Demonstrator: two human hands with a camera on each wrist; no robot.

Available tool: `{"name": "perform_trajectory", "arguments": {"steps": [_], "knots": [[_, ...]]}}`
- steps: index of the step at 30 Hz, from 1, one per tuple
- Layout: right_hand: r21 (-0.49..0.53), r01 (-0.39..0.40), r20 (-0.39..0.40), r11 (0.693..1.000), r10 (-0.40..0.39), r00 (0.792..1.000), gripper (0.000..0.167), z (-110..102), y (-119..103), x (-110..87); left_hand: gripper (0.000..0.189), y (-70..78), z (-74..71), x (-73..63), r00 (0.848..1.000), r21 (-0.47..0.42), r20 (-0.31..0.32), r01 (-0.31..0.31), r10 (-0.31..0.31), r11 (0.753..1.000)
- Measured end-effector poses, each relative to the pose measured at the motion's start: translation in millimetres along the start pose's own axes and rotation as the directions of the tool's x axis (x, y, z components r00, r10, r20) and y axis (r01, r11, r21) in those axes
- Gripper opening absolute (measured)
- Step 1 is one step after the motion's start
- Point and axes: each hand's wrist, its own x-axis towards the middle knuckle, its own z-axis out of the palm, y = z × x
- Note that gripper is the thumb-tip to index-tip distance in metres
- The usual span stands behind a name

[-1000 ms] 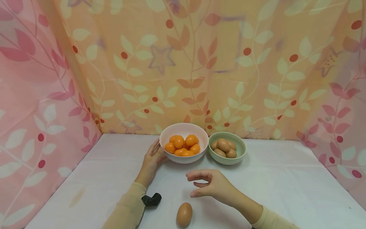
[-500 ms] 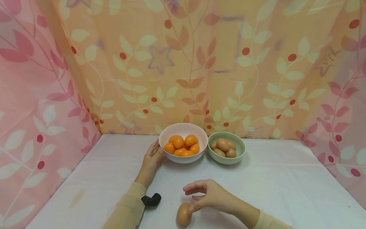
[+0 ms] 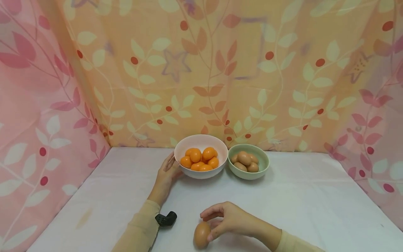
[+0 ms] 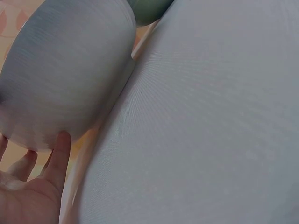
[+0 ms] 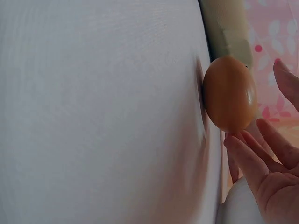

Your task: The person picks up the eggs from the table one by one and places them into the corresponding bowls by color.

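Observation:
A single brown egg (image 3: 202,235) lies on the white tabletop near the front. My right hand (image 3: 231,218) hovers at its right, thumb by the near side and fingers spread beyond it. In the right wrist view, the thumb stands apart from the egg (image 5: 230,94), while a fingertip comes close to its lower end. At the back, my left hand (image 3: 166,174) rests its straight fingertips against the left wall of a pale pink bowl (image 3: 201,174). Several glossy orange, egg-shaped things (image 3: 195,155) fill that bowl. The left wrist view shows the bowl's outer side (image 4: 70,70) at the fingertips.
Right beside the pink bowl stands a smaller green bowl (image 3: 248,175) holding several brown eggs (image 3: 244,158). A black wrist device (image 3: 166,219) sits at the left sleeve. Patterned cloth (image 3: 176,87) walls the white table (image 3: 302,196) at the back and sides.
My right hand has come down and slightly left toward the single egg, its thumb now beside it. My left hand has stayed at the pink bowl.

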Motion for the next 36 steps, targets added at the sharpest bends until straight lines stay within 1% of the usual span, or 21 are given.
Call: {"name": "perform_trajectory", "arguments": {"steps": [3, 10, 13, 20, 21, 26, 32, 36], "knots": [[-0.005, -0.007, 0.008, 1.0, 0.007, 1.0, 0.05, 2.2, 0.4, 2.3, 0.058, -1.0, -0.6, -0.4, 1.0, 0.003, 0.002, -0.009, 0.009, 1.0], [-0.002, -0.033, 0.005, 0.999, 0.033, 0.999, 0.049, 5.6, 6.0, 4.6, 0.062, -4.9, -1.1, -3.4, 1.0, -0.003, 0.015, 0.005, -0.005, 1.0], [-0.017, -0.032, 0.0, 0.999, 0.032, 0.999, 0.048, 6.2, 7.9, 5.5, 0.063, -5.2, -0.7, -4.1, 1.0, 0.001, 0.018, -0.008, 0.008, 1.0], [-0.048, -0.048, -0.012, 0.998, 0.048, 0.999, 0.044, 6.4, 8.0, 9.2, 0.06, -4.1, 1.6, -2.6, 1.0, -0.001, 0.014, -0.001, 0.001, 1.0], [-0.054, -0.05, -0.018, 0.997, 0.049, 0.999, 0.042, 6.4, 7.4, 10.3, 0.06, -3.7, 1.7, -2.1, 1.0, 0.001, 0.018, -0.008, 0.008, 1.0], [-0.105, -0.034, -0.045, 0.994, 0.029, 0.999, 0.037, 8.0, 4.6, 16.5, 0.06, -0.7, 1.3, -1.3, 0.999, -0.003, 0.034, -0.024, 0.024, 1.0], [-0.167, -0.024, -0.043, 0.986, 0.017, 0.999, 0.034, 14.9, -0.8, 21.1, 0.057, -0.2, -2.9, -3.6, 0.999, 0.008, 0.036, -0.029, 0.029, 1.0], [-0.173, -0.023, -0.035, 0.985, 0.017, 0.999, 0.032, 18.5, -0.7, 21.9, 0.058, -2.1, -4.1, -3.6, 0.999, 0.016, 0.038, -0.031, 0.03, 0.999]]}}
